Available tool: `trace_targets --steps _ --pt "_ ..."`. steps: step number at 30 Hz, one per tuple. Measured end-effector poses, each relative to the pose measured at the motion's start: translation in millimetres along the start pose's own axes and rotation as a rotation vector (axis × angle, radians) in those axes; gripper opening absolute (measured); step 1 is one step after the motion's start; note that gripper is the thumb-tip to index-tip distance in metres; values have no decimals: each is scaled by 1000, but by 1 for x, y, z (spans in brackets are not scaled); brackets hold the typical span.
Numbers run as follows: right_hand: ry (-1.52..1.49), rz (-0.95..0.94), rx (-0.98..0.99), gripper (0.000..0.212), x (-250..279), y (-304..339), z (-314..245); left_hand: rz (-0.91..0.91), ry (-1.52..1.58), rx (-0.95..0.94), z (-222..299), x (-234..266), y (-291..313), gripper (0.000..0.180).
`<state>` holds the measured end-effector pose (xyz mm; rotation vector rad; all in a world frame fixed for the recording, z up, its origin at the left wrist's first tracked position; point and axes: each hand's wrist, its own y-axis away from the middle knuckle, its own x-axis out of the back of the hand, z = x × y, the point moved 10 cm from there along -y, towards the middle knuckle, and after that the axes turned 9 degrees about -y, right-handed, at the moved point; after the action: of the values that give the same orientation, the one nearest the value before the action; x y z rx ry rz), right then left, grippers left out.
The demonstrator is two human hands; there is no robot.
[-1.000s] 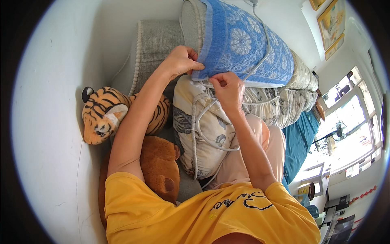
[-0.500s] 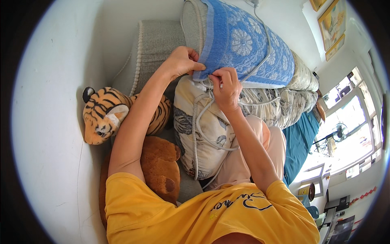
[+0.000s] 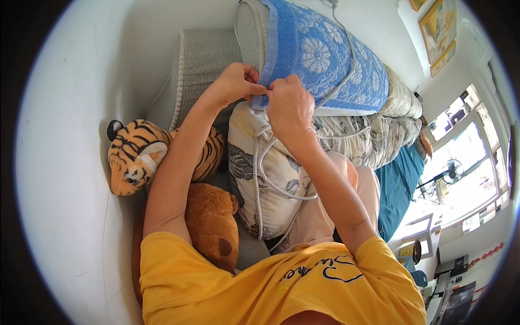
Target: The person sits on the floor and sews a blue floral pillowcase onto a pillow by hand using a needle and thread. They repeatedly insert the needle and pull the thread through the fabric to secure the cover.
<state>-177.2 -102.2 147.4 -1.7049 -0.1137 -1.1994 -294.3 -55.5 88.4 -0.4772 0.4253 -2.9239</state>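
A blue towel (image 3: pixel 317 54) with white flower patterns drapes over a long padded roll. At its near left corner my left hand (image 3: pixel 233 85) pinches the edge between thumb and fingers. My right hand (image 3: pixel 292 108) is closed right beside it, fingertips meeting the left ones at the hem; its back hides what it grips. Below both hands lies a cream-and-grey patterned cushion (image 3: pixel 246 146), with a pale cable (image 3: pixel 259 208) looped over it. Another stretch of pale cable crosses the towel.
Left of my left arm a plush tiger (image 3: pixel 132 157) leans by the white wall (image 3: pixel 65 179). A brown plush toy (image 3: pixel 208 225) sits under that arm. A grey ribbed cushion (image 3: pixel 208 70) stands behind. To the right are teal fabric (image 3: pixel 401 179) and a fan (image 3: pixel 452 172) before bright windows.
My right hand has moved up and left and turned its back toward the view, bringing its fingertips to my left ones. A small white bit seen at its fingers earlier is now hidden.
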Motion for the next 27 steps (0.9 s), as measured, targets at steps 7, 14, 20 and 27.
trace_targets --steps 7,14,20,27 --pt "81 -118 70 18 -5 -11 -9 4 57 -36 0 2 -1 20" --pt "66 -175 180 21 -10 -15 -17 -49 40 4 -5 -2 -1 14" --pt "-359 -16 212 5 9 -23 1 -46 65 5 -5 -1 -1 16" --pt "-488 218 225 5 36 -32 7 27 40 41 5 0 4 20"
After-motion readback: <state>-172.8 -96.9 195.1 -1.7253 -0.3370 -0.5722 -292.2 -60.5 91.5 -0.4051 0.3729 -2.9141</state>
